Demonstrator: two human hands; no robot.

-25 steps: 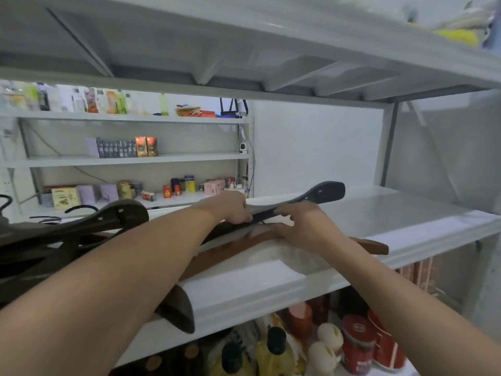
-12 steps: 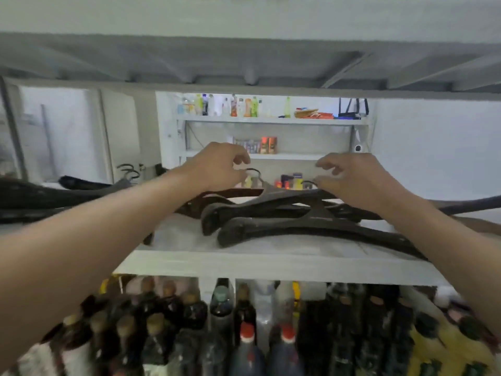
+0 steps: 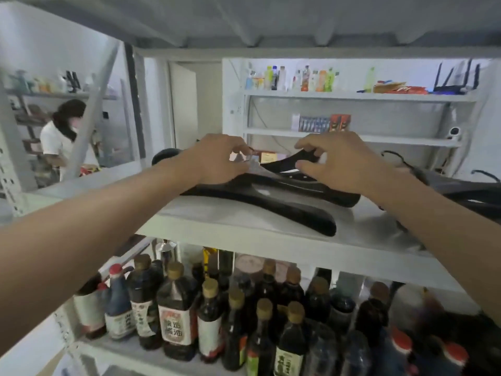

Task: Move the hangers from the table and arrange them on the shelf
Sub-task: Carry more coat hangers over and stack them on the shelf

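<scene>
A stack of dark, wide-shouldered hangers lies on the white shelf in front of me. My left hand rests on the left half of the stack, its fingers curled at the neck of the top hanger. My right hand holds the right arm of the top hanger, thumb below and fingers over it. More dark hangers with wire hooks lie further right on the same shelf.
Many dark sauce bottles fill the shelf below. Behind stands a white rack with drinks and boxes. A person in a white top stands at far left. The upper shelf's underside hangs close overhead.
My view has swung left and nearer to the stack. Both hands have come down onto the top hanger, and the right hand has closed on its arm.
</scene>
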